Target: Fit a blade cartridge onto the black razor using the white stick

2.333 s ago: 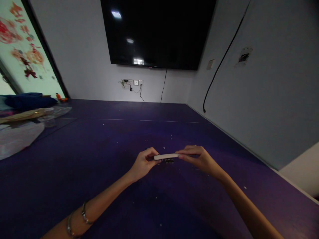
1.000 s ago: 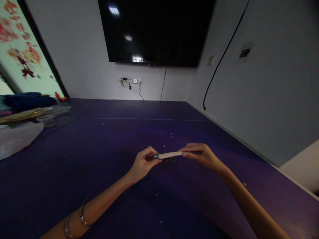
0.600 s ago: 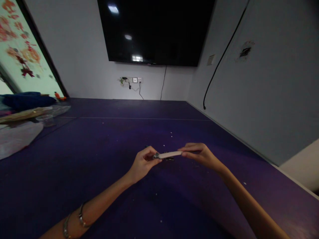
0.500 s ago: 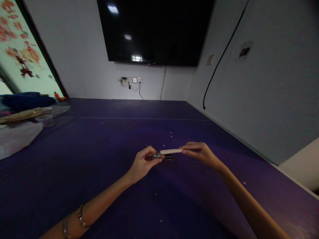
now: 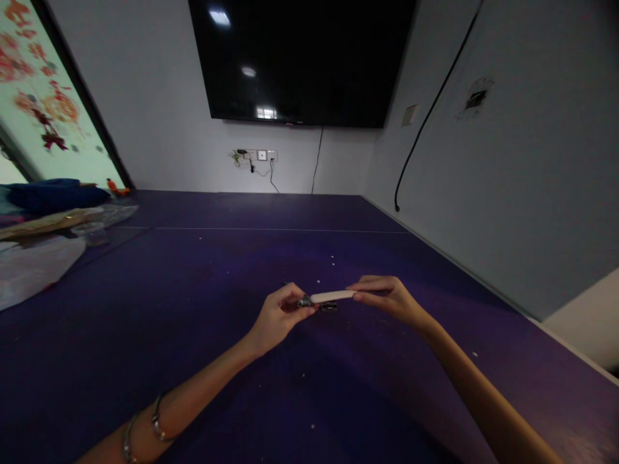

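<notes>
My left hand (image 5: 280,316), at the middle of the purple surface, is closed in a pinch on a small dark, metallic-looking piece (image 5: 304,301). Between the fingertips of my right hand (image 5: 387,296) is one end of a flat pale stick with a rounded tip (image 5: 333,296). That tip meets the metallic piece at my left fingertips, though whether they press together I cannot tell. Just below the stick shows a small black block (image 5: 329,306); whether it belongs to the held piece or lies on the surface is unclear.
Small white specks dot the purple surface (image 5: 193,361). To the left lie clear plastic bags (image 5: 43,267), a blue cloth bundle (image 5: 55,195) and a small orange object (image 5: 116,187). A large black television (image 5: 304,64) hangs on the wall, and a black cable (image 5: 430,119) runs down the right wall.
The rounded tip of the pale stick and the metallic piece have shifted very slightly against each other. Both hands stay in almost the same place.
</notes>
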### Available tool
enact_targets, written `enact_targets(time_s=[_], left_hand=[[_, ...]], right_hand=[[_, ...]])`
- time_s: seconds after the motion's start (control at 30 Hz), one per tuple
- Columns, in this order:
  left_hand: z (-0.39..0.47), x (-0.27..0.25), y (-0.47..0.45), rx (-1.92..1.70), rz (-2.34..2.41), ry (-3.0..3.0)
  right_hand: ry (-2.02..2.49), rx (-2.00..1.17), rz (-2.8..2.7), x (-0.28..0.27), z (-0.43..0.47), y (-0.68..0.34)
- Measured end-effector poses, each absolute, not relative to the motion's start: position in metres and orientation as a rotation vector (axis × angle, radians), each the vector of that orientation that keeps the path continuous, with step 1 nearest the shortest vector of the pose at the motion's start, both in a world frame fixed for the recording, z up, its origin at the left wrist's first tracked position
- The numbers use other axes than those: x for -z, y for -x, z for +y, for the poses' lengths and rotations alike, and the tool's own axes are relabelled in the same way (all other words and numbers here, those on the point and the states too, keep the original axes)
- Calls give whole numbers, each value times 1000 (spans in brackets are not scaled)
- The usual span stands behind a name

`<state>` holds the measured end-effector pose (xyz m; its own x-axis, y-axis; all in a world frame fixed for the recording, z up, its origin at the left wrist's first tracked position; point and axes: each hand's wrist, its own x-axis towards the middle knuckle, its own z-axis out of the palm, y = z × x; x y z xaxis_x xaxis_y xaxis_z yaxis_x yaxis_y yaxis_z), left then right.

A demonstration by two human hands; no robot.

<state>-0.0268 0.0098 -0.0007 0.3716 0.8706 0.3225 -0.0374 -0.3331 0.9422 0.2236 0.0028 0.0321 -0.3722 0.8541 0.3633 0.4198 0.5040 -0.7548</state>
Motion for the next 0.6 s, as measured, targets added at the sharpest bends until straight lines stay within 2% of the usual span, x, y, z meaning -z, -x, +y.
enact_targets(time_s=[0.2,0.33,0.6], left_hand=[[10,1,27,-1139,718,-1589],[9,0,26,-1190,750,-1592],[23,14,30,-1285,968,-1558]], right_hand=[[1072,-726,-1951,-27,7,-230],[1181,-749,-1713,-14,16,-230],[903,-1389,-1137,-10,-1,-175]])
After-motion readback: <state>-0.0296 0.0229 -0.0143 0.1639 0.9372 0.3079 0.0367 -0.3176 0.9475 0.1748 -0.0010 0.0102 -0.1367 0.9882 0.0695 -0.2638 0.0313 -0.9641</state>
